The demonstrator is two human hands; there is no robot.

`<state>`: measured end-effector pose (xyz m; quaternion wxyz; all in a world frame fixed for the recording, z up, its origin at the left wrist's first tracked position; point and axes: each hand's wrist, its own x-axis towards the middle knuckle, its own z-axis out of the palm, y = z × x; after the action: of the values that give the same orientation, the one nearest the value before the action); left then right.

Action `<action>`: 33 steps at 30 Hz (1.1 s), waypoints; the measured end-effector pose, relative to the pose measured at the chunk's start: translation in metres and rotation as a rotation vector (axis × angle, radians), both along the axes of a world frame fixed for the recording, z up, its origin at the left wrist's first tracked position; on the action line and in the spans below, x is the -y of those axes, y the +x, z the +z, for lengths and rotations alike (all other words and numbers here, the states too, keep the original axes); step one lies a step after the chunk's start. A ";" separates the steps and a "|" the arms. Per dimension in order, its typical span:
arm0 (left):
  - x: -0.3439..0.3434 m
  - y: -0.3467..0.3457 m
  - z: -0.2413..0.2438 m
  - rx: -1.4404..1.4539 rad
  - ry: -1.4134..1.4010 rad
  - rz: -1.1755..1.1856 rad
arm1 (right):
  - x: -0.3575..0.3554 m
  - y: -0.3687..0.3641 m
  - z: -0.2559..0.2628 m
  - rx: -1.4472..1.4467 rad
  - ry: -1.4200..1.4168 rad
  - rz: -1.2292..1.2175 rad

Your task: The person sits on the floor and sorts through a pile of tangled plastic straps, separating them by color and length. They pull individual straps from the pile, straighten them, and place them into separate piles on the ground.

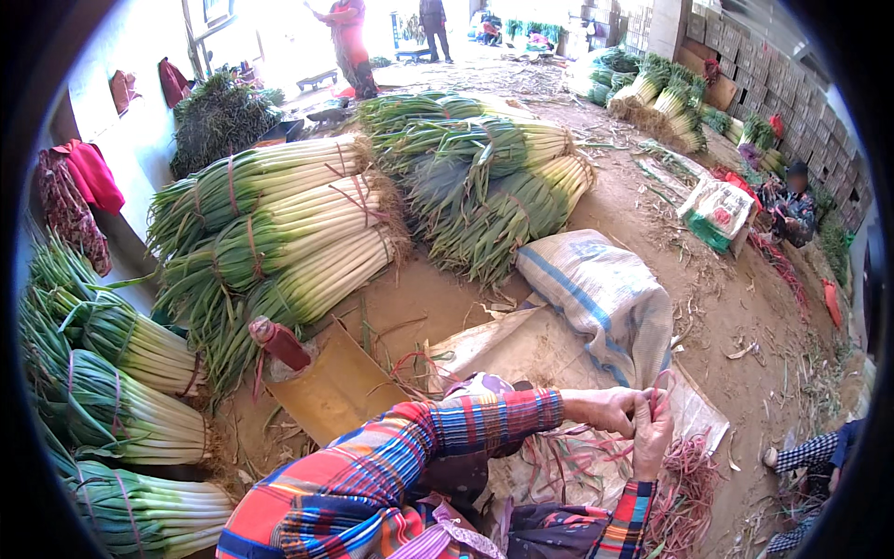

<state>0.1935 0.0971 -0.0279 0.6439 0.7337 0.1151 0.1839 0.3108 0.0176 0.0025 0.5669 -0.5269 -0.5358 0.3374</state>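
My left hand (606, 409) and my right hand (653, 439) meet in front of me, the fingers pinched on a reddish-pink tie strand (666, 383). A loop of the strand stands up above the fingertips. Its exact path between the fingers is hidden. Below my right hand lies a tangled heap of similar strands (683, 482). Looser strands (559, 458) are strewn over a pale sheet (482, 342) at my lap. Just beyond my hands rests a white woven sack with blue stripes (601, 279).
Tied bundles of long green onions lie ahead (314, 230), beyond the sack (489, 182) and at left (133, 412). A bottle of red liquid (283, 346) stands by a yellowish board (335, 391). A seated person (793, 206) is at right; another person (349, 45) stands behind the bundles.
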 end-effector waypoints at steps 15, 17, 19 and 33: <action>0.001 -0.010 0.005 -0.009 0.122 0.189 | 0.003 -0.013 0.012 0.088 0.053 -0.078; 0.001 -0.010 -0.002 -0.020 0.176 0.224 | 0.003 -0.005 0.009 0.167 -0.039 -0.013; 0.008 -0.008 0.014 -0.022 0.231 0.207 | 0.006 0.006 0.011 0.159 -0.052 -0.064; 0.009 -0.020 0.043 0.019 -0.607 0.169 | 0.008 0.027 -0.001 -0.040 -0.016 -0.285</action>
<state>0.1738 0.0877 0.0152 0.8170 0.4939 0.2195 0.2009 0.3381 0.0097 0.0017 0.6155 -0.5951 -0.4415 0.2683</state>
